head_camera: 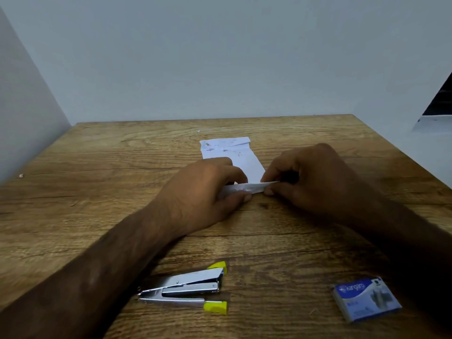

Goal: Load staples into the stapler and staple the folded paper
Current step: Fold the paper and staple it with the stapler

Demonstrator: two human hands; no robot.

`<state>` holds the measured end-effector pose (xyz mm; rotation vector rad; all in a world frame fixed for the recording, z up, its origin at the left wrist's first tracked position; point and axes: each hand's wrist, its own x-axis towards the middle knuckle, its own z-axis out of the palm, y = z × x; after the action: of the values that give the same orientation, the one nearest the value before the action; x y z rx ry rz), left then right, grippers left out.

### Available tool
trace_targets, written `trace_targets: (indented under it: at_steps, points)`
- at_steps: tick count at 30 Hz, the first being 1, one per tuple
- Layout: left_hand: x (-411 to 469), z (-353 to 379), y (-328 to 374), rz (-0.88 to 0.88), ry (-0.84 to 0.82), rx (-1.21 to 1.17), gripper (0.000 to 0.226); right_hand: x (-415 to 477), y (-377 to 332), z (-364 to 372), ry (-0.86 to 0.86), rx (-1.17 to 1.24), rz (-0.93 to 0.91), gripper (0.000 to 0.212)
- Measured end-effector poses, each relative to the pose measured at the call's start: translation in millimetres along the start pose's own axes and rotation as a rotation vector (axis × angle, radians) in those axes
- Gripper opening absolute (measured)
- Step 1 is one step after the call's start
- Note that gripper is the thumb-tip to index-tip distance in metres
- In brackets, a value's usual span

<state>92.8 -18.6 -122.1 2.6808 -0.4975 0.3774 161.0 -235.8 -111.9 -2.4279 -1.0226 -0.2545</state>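
Item one: we record a wooden counter [97, 192] with a strong grain, set into a corner of pale grey walls [220, 57]

Item two: a strip of white paper [234, 155] lies lengthwise at the middle of the counter, its far end creased and speckled with small dark marks; its near end is turned up into a fold [249, 187]

Item three: our left hand [203, 192] rests on the counter at the left of that fold, grip closed on the folded edge, thumb below and fingers over the top; the hand covers the paper's left near corner, so we cannot tell how far the fold runs under it

Item four: our right hand [315, 179] meets the fold from the right, grip narrow, fingertips pinching the same folded edge; the palm hides the paper's right near corner

Item five: a metal stapler [181, 287] with yellow tips lies on its side near the front edge of the counter, well apart from the paper and touched by neither hand, its arms spread apart at the yellow end; our left forearm crosses just beside its left end

Item six: a blue staple box [364, 298] printed "kangaro" lies flat at the front right, apart from the stapler, closed as far as we can see

Item seven: a dark opening [440, 99] shows at the far right edge
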Motion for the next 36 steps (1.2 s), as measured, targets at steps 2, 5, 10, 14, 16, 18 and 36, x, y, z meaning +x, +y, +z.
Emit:
trace_targets:
  at_steps: [2,5,10,14,16,18,36]
  points:
    - [-0.9,0.6,1.6,0.013,0.003,0.024,0.018,-0.3,-0.8,2.4,0.008,-0.007,-0.007,0.014]
    - [-0.9,0.3,2.8,0.003,-0.001,0.055,0.019,-0.8,0.2,4.5,0.025,0.001,-0.011,0.016]
    - [-0.5,-0.4,3.1,-0.027,0.002,0.068,0.022,0.7,3.9,4.4,-0.046,0.043,0.004,0.016]
    - [0.5,3.0,0.2,-0.034,0.038,0.018,0.022,0.0,3.3,7.6,-0.048,0.005,-0.044,0.012]
    - [2.2,4.1,-2.5,-0.027,0.043,-0.021,0.022,0.6,4.6,6.9,-0.026,-0.010,-0.045,0.011]
    - [2.9,3.6,-6.4,-0.021,0.041,-0.076,0.021,1.1,6.8,4.8,-0.028,-0.024,-0.031,0.010]
    - [2.7,1.7,-37.2,-0.117,0.051,-0.459,0.009,-1.2,4.5,-10.3,-0.080,-0.105,0.166,0.011]
